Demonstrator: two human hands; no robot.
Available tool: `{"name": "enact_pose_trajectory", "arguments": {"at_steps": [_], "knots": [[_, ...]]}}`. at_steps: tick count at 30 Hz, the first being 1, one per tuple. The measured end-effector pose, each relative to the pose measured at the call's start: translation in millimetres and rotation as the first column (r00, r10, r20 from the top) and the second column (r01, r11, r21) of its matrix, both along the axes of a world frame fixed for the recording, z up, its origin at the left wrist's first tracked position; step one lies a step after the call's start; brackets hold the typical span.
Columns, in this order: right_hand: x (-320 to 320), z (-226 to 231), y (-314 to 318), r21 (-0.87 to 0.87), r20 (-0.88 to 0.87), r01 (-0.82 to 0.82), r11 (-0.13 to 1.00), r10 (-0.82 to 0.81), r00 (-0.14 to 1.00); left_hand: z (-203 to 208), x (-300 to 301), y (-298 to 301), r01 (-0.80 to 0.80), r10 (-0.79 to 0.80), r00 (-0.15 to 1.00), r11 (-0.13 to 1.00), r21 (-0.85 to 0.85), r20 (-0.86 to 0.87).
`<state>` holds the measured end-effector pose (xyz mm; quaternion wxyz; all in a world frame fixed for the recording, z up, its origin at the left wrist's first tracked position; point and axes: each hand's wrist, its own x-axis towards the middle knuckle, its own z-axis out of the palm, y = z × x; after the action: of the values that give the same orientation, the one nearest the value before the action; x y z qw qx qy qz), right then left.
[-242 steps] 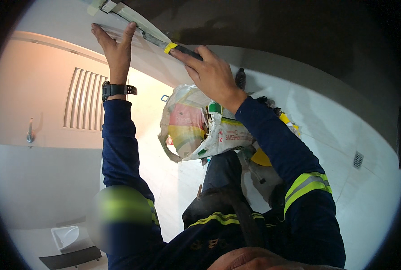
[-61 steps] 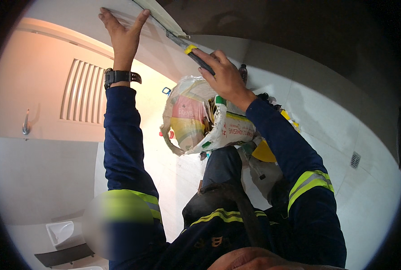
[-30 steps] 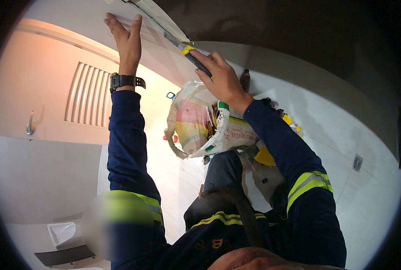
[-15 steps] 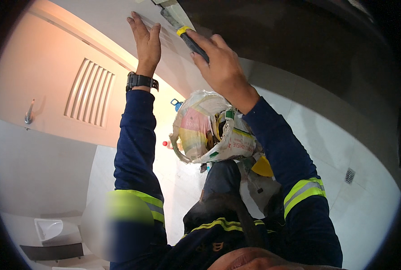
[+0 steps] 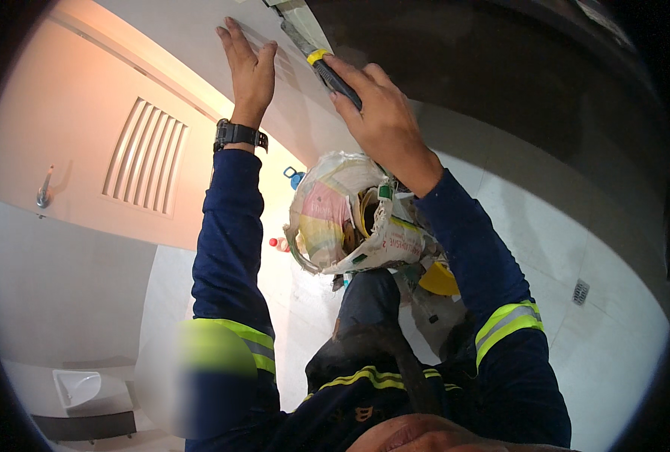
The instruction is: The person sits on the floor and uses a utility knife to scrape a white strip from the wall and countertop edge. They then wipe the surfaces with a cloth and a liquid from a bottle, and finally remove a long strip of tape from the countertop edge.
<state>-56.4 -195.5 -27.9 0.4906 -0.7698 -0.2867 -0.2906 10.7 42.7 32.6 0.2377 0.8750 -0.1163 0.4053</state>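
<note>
My right hand (image 5: 384, 113) is wrapped round a hand tool (image 5: 338, 80) with a black handle, a yellow collar and a flat, dull grey blade. Its blade tip lies at a narrow strip where the pale wall (image 5: 192, 38) meets a dark panel (image 5: 440, 45). I cannot make out exactly which kind of tool it is. Just left of the blade, my left hand (image 5: 251, 75) rests against the pale wall, fingers spread and holding nothing. A black watch (image 5: 239, 135) is on that wrist.
Below my hands stands an open woven sack (image 5: 406, 245) with rolls or tape-like rings inside. Near it are a blue handled item (image 5: 293, 178), a red-capped bottle (image 5: 278, 244) and a yellow object (image 5: 440, 280). A louvred door (image 5: 79, 98) is left; a floor drain (image 5: 580, 291) is right.
My right hand and the tool have shifted slightly right and down along the wall edge. My left hand has moved a little to the right, still on the wall.
</note>
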Motion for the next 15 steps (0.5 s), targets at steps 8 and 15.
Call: {"name": "enact_pose_trajectory", "arguments": {"at_steps": [8, 15], "knots": [[1.6, -3.1, -1.6, -0.031, 0.003, -0.001, 1.000, 0.001, 1.000, -0.1, 3.6, 4.8, -0.002, 0.002, 1.000, 1.000, 0.014, 0.021], [6.1, 17.2, 0.4, -0.026, 0.021, 0.031, 0.999, -0.031, 0.999, -2.6, 6.0, 3.2, -0.018, 0.018, 1.000, 1.000, 0.021, 0.020]]}}
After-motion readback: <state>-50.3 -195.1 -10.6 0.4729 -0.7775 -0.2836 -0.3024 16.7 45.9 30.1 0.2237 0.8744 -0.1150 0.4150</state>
